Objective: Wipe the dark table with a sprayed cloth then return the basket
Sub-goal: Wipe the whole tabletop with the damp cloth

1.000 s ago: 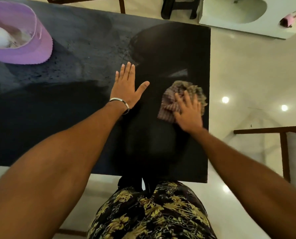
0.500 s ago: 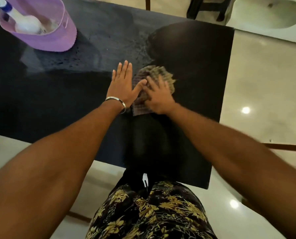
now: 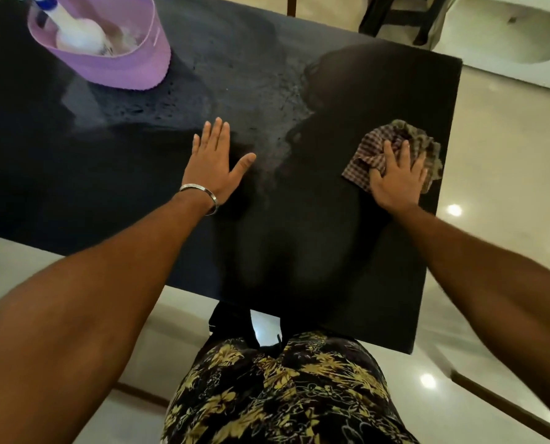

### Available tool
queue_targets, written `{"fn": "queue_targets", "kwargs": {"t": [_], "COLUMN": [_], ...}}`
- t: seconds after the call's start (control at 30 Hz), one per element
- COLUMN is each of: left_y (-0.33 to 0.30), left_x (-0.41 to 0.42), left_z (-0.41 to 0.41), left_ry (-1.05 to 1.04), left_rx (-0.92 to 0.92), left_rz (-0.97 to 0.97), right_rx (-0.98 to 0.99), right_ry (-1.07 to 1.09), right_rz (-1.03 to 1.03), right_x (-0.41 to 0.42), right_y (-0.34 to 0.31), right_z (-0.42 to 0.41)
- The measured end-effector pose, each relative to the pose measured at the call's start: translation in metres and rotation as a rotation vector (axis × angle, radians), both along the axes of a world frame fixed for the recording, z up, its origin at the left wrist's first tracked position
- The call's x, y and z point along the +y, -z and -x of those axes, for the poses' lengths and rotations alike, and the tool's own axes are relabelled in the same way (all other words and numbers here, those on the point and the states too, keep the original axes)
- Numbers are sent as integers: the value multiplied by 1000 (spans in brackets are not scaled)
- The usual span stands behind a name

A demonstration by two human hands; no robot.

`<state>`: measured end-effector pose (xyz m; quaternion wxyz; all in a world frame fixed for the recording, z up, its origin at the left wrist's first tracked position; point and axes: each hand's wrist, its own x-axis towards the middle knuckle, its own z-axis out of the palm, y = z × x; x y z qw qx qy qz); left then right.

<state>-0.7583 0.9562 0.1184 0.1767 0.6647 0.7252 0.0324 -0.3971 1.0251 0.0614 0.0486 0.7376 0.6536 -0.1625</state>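
The dark table [image 3: 315,238] fills most of the head view, with a dusty grey patch across its middle and far side. My right hand [image 3: 397,177] presses flat on a crumpled checked cloth [image 3: 368,149] near the table's right edge. My left hand [image 3: 214,165] lies flat on the table's middle, fingers spread, holding nothing, a metal bangle on its wrist. A purple basket [image 3: 123,64] stands at the far left of the table with a white spray bottle [image 3: 75,33] inside it.
Glossy light floor [image 3: 498,161] surrounds the table. A dark wooden chair [image 3: 395,14] stands beyond the far edge, and a pale piece of furniture [image 3: 507,30] sits at the top right. A wooden frame [image 3: 507,405] shows at the lower right.
My right hand slid the cloth left until it met my left thumb, then back right to the table's right edge. My left hand stayed flat in place.
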Motion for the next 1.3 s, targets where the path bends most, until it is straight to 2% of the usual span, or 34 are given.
{"fn": "queue_targets", "kwargs": {"t": [0.03, 0.1, 0.3, 0.37, 0.43, 0.53, 0.6, 0.8, 0.93, 1.0, 1.17, 1.3], "left_y": [1, 2, -1, -3, -4, -1, 2, 10, 17, 20, 21, 22], "left_x": [0, 2, 15, 19, 24, 30, 33, 38, 41, 43, 64, 89], "left_z": [10, 27, 73, 89, 104, 123, 133, 137, 130, 125, 102, 84], "left_ry": [2, 6, 37, 48, 55, 88, 114, 141, 154, 163, 227, 271], "left_rx": [-5, -7, -39, -31, -11, -15, -30, -23, -30, -35, -79, -52], "left_rz": [5, 8, 33, 70, 75, 75, 64, 100, 125, 138, 135, 129], "right_rx": [3, 45, 144, 101, 78, 160, 190, 50, 26, 40, 151, 176], "right_ry": [35, -31, -632, -863, -981, -946, -742, -46, 204, 148, -444, -684], "right_rz": [-4, -13, 59, 124, 153, 103, 43, 22, 45, 10, 53, 98], "right_x": [-4, -20, -97, -122, -132, -116, -95, -16, -7, -25, -113, -115], "right_y": [1, 2, -9, -11, -7, -4, -2, 3, 3, 2, -5, -1], "right_z": [25, 87, 292, 339, 358, 336, 302, 180, 187, 224, 315, 307]}}
